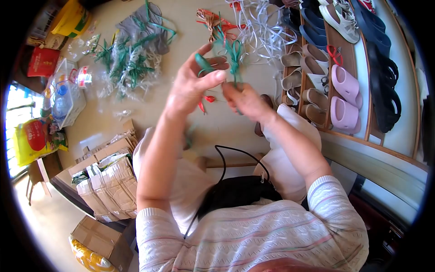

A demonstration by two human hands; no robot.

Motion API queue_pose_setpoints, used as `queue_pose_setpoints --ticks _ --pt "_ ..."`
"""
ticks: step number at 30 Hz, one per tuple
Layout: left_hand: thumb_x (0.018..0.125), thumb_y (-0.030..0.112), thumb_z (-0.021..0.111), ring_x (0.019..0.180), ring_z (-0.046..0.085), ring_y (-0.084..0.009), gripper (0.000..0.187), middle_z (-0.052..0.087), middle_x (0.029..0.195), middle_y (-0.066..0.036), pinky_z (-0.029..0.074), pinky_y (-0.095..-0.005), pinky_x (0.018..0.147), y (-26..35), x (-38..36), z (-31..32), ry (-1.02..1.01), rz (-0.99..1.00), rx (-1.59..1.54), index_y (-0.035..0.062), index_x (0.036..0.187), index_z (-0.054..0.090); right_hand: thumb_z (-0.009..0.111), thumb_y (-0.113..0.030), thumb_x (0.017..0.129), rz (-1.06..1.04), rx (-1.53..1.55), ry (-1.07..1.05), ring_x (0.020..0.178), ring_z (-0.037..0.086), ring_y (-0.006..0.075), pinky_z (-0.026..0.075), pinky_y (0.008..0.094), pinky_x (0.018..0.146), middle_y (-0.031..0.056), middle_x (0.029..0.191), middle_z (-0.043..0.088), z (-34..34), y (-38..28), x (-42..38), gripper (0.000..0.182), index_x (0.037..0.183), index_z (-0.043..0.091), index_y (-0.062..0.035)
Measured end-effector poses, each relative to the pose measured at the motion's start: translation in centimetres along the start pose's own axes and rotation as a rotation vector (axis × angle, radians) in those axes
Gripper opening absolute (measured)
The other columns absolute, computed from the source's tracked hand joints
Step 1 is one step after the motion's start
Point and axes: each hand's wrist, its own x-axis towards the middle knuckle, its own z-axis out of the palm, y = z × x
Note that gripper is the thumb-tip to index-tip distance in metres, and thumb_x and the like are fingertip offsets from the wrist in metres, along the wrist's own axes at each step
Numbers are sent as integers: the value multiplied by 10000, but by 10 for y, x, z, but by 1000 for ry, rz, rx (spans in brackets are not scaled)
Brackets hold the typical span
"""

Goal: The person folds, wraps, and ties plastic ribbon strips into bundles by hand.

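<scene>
My left hand (192, 81) pinches a loop of green ribbon (202, 65) between thumb and fingers. My right hand (247, 100) grips the lower end of a green ribbon bow (233, 52) that stands up between both hands. The two hands touch at the fingertips. A small red ribbon piece (207, 99) shows just below the left hand. I sit on the floor, with a black pouch (235, 192) and its cord in my lap.
A heap of green ribbon bows in clear wrap (127, 59) lies on the floor at the left. White ribbon strips (265, 27) and red-orange ribbons (210, 20) lie ahead. A shoe rack with slippers (344, 81) stands at the right. Cardboard boxes (108, 177) sit by my left knee.
</scene>
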Motion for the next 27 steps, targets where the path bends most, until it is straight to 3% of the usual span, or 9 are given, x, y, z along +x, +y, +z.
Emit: queue_pose_setpoints --ticks 4,5,9,13,16,17,22,26,27 --pt "763 154 695 738 607 -198 479 596 856 -82 505 -289 651 0 1 21 121 -161 -115 -12 1158 482 470 -430 896 -124 -241 155 508 466 137 373 291 482 34 575 502 34 20 2 419 771 550 -38" --pt "797 158 666 474 478 -122 176 499 617 -10 409 -248 457 1 3 29 217 -91 -146 44 884 564 483 -419 889 -116 -332 139 562 501 159 405 323 536 65 608 534 29 18 1 411 816 551 -20" --pt "877 281 567 387 204 -72 356 238 482 45 177 -245 383 9 6 20 312 -98 -298 135 618 373 613 -359 828 -145 -293 -136 671 549 150 435 305 625 37 720 594 6 0 7 326 906 585 -44" --pt "904 347 501 386 209 -69 355 239 482 46 170 -235 379 15 8 14 300 -46 -327 115 650 415 631 -305 826 -500 -152 -126 899 582 137 444 258 794 55 941 614 -2 -6 15 410 1115 526 -34" --pt "899 374 501 384 204 -70 364 233 482 46 163 -232 381 13 8 24 269 -114 -326 94 679 422 580 -275 867 -160 166 -323 854 603 159 474 284 776 77 924 619 17 -8 13 359 1096 513 -6" --pt "885 367 529 392 221 -71 358 255 488 42 177 -234 381 13 7 22 243 -92 -392 86 687 426 501 -278 914 -8 362 -333 649 566 124 465 246 602 41 775 579 20 -12 6 293 1007 533 -2" --pt "846 382 590 441 341 -101 363 379 540 11 284 -246 412 4 12 9 232 -30 -429 40 790 479 420 -389 930 133 455 -272 411 247 54 194 216 378 -55 533 278 19 -22 4 359 778 457 -65" --pt "842 397 580 893 578 -256 616 556 1044 -162 457 -334 778 -12 14 11 218 60 -26 -58 1217 398 434 -442 908 8 570 22 407 238 55 185 212 373 -60 523 263 3 -23 8 376 742 435 -105" --pt "820 395 605 1002 557 -271 754 504 1168 -199 422 -360 882 -18 11 14 175 -59 -55 -76 1309 279 450 -440 902 -83 599 93 404 244 56 188 212 369 -59 517 267 -10 -21 12 372 736 433 -107"
